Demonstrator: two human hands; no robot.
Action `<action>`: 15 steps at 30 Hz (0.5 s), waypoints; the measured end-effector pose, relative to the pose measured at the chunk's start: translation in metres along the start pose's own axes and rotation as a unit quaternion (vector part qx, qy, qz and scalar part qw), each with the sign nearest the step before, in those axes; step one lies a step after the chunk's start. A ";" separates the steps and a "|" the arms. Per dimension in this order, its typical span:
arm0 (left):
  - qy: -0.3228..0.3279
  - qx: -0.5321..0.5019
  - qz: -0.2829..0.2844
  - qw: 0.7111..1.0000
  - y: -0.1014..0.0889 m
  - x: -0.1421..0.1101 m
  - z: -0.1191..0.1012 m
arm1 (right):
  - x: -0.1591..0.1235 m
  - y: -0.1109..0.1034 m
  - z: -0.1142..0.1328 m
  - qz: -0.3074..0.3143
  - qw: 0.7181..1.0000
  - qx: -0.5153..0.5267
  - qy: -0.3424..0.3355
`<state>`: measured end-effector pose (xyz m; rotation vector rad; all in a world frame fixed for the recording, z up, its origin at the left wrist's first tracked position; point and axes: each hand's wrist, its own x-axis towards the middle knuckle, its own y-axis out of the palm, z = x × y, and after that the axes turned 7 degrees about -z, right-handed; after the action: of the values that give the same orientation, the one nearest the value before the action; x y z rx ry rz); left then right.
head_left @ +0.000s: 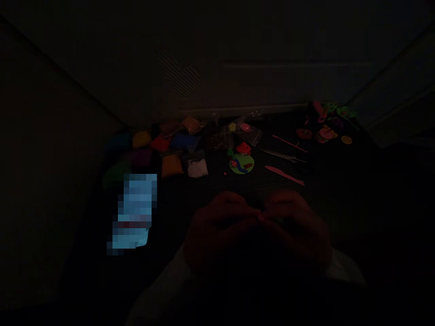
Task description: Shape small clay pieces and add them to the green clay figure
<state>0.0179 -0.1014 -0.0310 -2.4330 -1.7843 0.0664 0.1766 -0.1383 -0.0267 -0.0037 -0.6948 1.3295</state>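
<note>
The scene is very dark. My left hand [217, 228] and my right hand [295, 226] meet low in the middle of the head view, fingertips pinched together around a tiny pink bit of clay [261, 218]. Both hands are closed in a pinch. Beyond them on the dark mat [340, 190] lies a round green clay disc [241, 163] with red and blue decorations, and a red clay piece [243, 147] sits just behind it.
Several bags of coloured clay [170, 149] lie at the left back. Pink modelling tools [284, 175] and a metal tool [283, 156] lie right of the disc. Finished clay figures [326, 124] sit far right. A glowing blue screen [134, 210] lies left.
</note>
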 end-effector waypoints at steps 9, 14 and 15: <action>-0.022 -0.025 0.017 0.999 0.003 0.005 0.000 | -0.002 -0.001 0.002 0.003 0.999 -0.029 -0.014; -0.047 -0.071 0.015 0.996 0.002 0.008 0.008 | -0.001 -0.004 -0.010 0.030 0.997 -0.066 -0.028; -0.068 -0.096 0.011 0.993 0.003 0.008 0.011 | 0.002 -0.009 -0.020 0.038 0.994 -0.093 -0.031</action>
<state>0.0216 -0.0936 -0.0416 -2.6409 -1.9010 0.0655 0.1939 -0.1314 -0.0387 -0.1402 -0.8779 1.3368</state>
